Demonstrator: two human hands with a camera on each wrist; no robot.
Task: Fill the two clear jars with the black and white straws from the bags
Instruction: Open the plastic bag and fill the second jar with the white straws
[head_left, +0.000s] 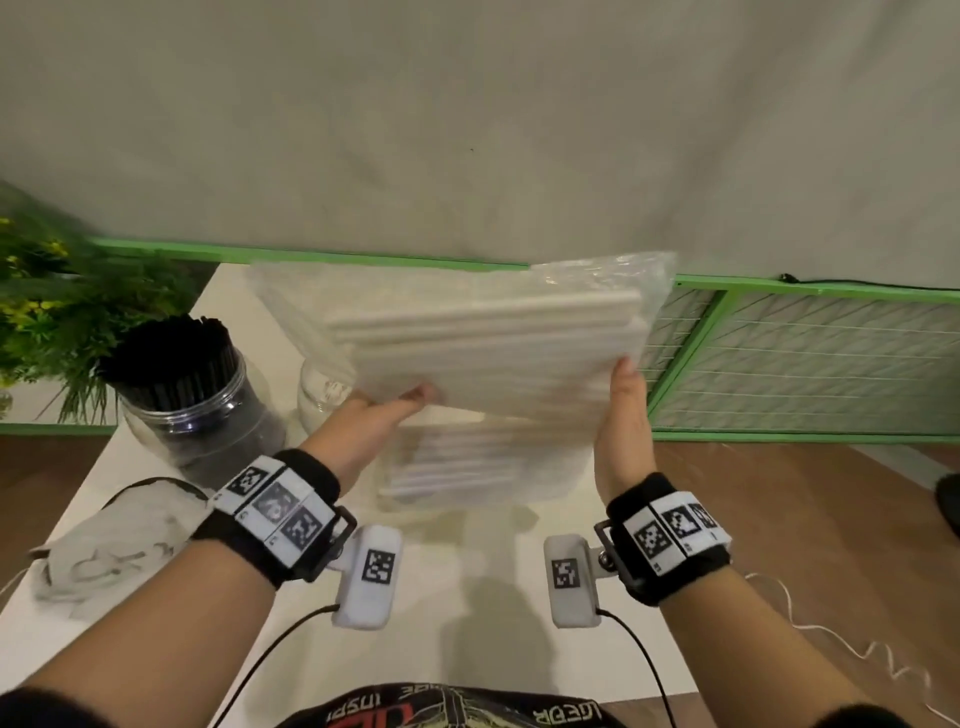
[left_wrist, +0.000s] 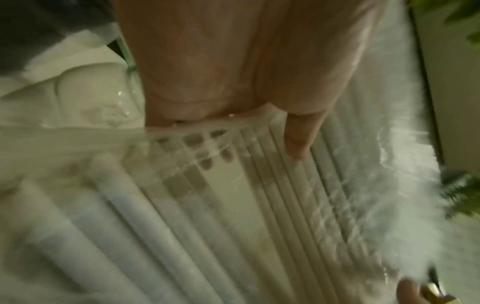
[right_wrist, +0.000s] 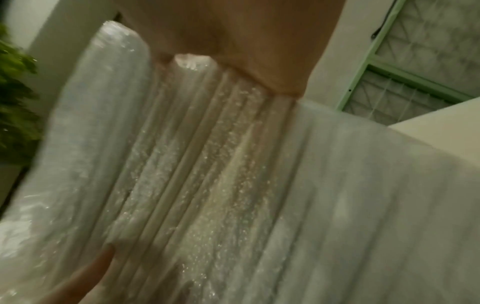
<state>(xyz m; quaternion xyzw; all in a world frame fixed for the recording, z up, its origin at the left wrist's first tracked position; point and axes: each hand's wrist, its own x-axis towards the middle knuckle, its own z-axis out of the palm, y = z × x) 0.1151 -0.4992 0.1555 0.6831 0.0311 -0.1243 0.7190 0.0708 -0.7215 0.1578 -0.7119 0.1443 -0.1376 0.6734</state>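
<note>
Both hands hold a clear bag of white straws (head_left: 488, 353) up above the white table (head_left: 457, 587), its length running left to right. My left hand (head_left: 413, 400) grips the bag's near left edge, with the thumb on top and the fingers (left_wrist: 193, 140) showing through the plastic. Gripping the near right edge is my right hand (head_left: 623, 379). A clear jar (head_left: 182, 410) packed with black straws stands at the left. The second clear jar (head_left: 319, 389) is mostly hidden behind the lifted bag. Another bag of white straws (head_left: 467, 467) lies flat on the table below.
A crumpled empty plastic bag (head_left: 119, 540) lies at the table's left front. A green plant (head_left: 47, 312) stands at the far left. A green-framed mesh panel (head_left: 800, 364) lies to the right beyond the table edge, above the wooden floor (head_left: 779, 499).
</note>
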